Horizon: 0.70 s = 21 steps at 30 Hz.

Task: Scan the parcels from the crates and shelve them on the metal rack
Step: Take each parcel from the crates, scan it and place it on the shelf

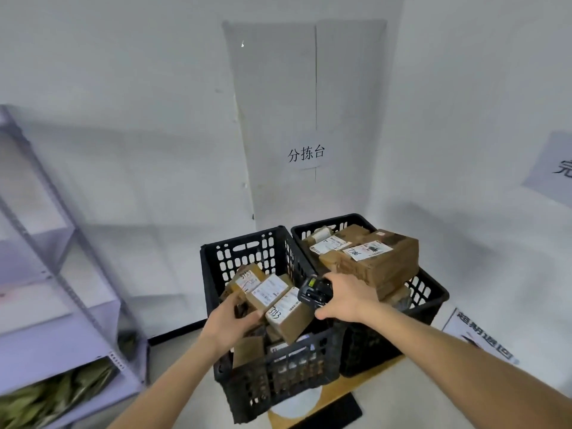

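Our left hand [230, 320] curled round a small brown parcel [268, 295] with a white label in the near black crate [278, 363], our right hand [346, 297] gripping a black scanner [314, 291] just above it, second crate [430, 292] behind heaped with taped cardboard boxes [371, 261], metal rack [62, 274] at left.

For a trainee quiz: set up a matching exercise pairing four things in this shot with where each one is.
Things:
1. scanner
2. parcel marked 5713
3. parcel marked 7786
4. metal rack

Places:
A. top of the right crate
B. at the frame's left edge
C. in the right hand
D. in the left crate, beside the left hand

Pairs: 1-C, 2-D, 3-A, 4-B
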### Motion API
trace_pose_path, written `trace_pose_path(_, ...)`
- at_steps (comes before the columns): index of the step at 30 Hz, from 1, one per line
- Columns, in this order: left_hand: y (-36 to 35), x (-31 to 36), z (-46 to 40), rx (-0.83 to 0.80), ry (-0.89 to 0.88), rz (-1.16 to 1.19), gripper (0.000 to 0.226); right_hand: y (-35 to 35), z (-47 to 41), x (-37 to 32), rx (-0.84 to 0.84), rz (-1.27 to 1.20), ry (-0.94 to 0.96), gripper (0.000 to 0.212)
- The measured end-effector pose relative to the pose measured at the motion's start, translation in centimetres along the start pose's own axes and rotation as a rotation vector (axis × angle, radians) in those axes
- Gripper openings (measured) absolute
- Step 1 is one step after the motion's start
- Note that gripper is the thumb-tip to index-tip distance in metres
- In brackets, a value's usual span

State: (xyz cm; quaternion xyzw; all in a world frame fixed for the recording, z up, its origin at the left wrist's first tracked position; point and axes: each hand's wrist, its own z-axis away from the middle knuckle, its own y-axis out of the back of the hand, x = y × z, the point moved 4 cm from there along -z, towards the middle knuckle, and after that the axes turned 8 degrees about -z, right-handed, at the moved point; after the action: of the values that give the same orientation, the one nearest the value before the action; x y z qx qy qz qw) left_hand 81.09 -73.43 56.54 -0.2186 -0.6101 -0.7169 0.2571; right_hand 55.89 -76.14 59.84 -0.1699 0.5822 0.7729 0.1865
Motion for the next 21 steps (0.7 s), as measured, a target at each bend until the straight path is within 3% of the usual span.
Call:
trace_pose_path(7, -1.7, -5.3, -9.7, -0.073, 0.028, 0.022, 0.053, -4.1, -9.6, -1.7, -0.022, -0.020, -0.063, 0.063)
trace_pose_path(13, -4.2, -10.1, -17.5, -0.154, 0.064, 0.052, 0.054, -7.9, -17.4, -3.4, -0.074, -0.042, -0.129, 0.079)
trace_pose_path(21, -7.9, -13.3, -22.9, -0.242, 0.054, -0.024, 0.054, -12.0, -23.6, -2.3, -0.165, -0.013, -0.198, 0.084)
